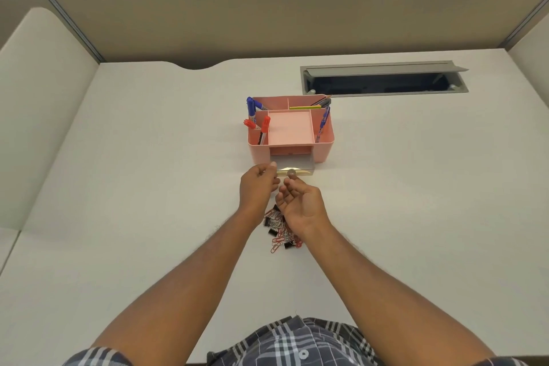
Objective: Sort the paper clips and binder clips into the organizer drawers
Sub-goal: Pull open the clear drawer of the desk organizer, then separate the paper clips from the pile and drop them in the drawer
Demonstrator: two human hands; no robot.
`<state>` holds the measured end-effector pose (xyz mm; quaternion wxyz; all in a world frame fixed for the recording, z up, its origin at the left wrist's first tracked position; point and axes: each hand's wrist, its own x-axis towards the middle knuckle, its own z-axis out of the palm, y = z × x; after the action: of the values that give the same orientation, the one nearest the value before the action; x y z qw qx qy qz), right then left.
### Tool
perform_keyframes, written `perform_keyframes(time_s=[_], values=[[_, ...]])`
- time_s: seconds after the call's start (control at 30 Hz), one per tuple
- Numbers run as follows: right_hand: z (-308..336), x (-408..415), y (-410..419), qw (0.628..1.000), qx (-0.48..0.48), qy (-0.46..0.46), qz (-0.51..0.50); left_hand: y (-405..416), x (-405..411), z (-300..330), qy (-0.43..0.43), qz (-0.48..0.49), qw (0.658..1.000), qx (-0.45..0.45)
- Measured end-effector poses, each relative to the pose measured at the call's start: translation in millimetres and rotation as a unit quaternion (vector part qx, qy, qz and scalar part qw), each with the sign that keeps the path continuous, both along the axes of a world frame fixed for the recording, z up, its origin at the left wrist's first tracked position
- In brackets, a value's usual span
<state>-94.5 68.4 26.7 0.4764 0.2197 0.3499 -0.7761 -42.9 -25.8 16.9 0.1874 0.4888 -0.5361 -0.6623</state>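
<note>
A pink desk organizer (323, 145) stands mid-desk with markers and pencils in its top slots. Its clear drawer (297, 165) with a gold front is pulled out toward me. My left hand (258, 187) pinches the drawer's left front corner. Fingertips of my right hand (300, 202) touch the round knob (291, 172) on the drawer front; whether they grip it I cannot tell. A pile of red paper clips and black binder clips (280, 232) lies on the desk just under my wrists, partly hidden by my right hand.
The white desk (148, 187) is bounded by beige cubicle walls at the back and sides. An open grey cable tray (383, 80) is set into the desk behind and right of the organizer.
</note>
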Motion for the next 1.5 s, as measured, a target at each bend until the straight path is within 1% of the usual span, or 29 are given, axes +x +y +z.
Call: perform_keyframes(time_s=[0.13, 0.23, 0.3, 0.37, 0.4, 0.43, 0.5, 0.53, 0.57, 0.63, 0.7, 0.8, 0.87, 1.0, 1.07, 1.2, 1.37, 1.43, 1.5], values=[[1.0, -2.9, 1.1, 1.0, 0.02, 0.008, 0.009, 1.1, 2.4, 0.7, -0.002, -0.007, 1.0, -0.004], [1.5, -8.9, 4.0, 0.995, 0.08, 0.038, 0.042, 2.2, 2.9, 2.3, -0.003, -0.014, 1.0, -0.01], [4.0, -15.2, 8.7, 0.983, 0.142, 0.085, 0.077, 2.9, 4.1, 5.2, -0.004, -0.02, 1.0, -0.009], [4.5, -24.6, 17.2, 0.956, 0.211, 0.168, 0.12, 1.9, 8.9, 7.1, -0.019, -0.028, 0.999, -0.024], [3.0, -29.8, 23.1, 0.93, 0.251, 0.226, 0.145, 0.9, 13.3, 7.2, -0.038, -0.035, 0.997, -0.051], [-0.1, -35.1, 29.7, 0.888, 0.299, 0.302, 0.178, -0.7, 18.9, 5.3, -0.067, -0.048, 0.992, -0.093], [-8.9, -42.3, 43.6, 0.766, 0.386, 0.453, 0.242, -2.0, 32.2, 1.1, -0.14, -0.098, 0.966, -0.191], [-12.7, -43.4, 49.0, 0.716, 0.405, 0.502, 0.267, -1.4, 38.3, -2.2, -0.174, -0.132, 0.948, -0.232], [-16.0, -42.5, 51.8, 0.682, 0.408, 0.533, 0.292, -0.3, 43.0, -7.4, -0.203, -0.169, 0.929, -0.261], [-21.8, -36.4, 50.9, 0.618, 0.402, 0.582, 0.343, 4.4, 49.7, -16.1, -0.246, -0.236, 0.894, -0.29], [-25.6, -28.8, 43.8, 0.552, 0.407, 0.633, 0.361, 9.9, 52.1, -21.4, -0.26, -0.273, 0.869, -0.319], [-27.0, -19.2, 32.0, 0.467, 0.43, 0.687, 0.354, 15.9, 44.1, -18.0, -0.255, -0.275, 0.856, -0.355], [-27.4, -15.6, 26.9, 0.432, 0.436, 0.7, 0.365, 16.1, 33.8, -12.7, -0.26, -0.276, 0.85, -0.366], [-27.8, -15.4, 23.4, 0.402, 0.436, 0.702, 0.395, 15.2, 18.0, -9.2, -0.303, -0.291, 0.822, -0.384], [-28.4, -17.6, 23.8, 0.394, 0.435, 0.702, 0.404, 16.9, 17.1, -11.5, -0.309, -0.298, 0.817, -0.385], [-28.8, -22.8, 28.0, 0.41, 0.408, 0.708, 0.406, 16.3, 22.4, -17.0, -0.289, -0.297, 0.828, -0.378], [-29.9, -20.5, 30.2, 0.378, 0.388, 0.732, 0.412, 11.0, 28.0, -16.0, -0.26, -0.274, 0.856, -0.352], [-30.1, -18.6, 30.0, 0.377, 0.388, 0.735, 0.41, 10.4, 30.1, -17.2, -0.267, -0.286, 0.853, -0.345], [-29.9, -18.8, 29.8, 0.385, 0.387, 0.73, 0.412, 10.4, 33.0, -19.8, -0.271, -0.296, 0.847, -0.348]])
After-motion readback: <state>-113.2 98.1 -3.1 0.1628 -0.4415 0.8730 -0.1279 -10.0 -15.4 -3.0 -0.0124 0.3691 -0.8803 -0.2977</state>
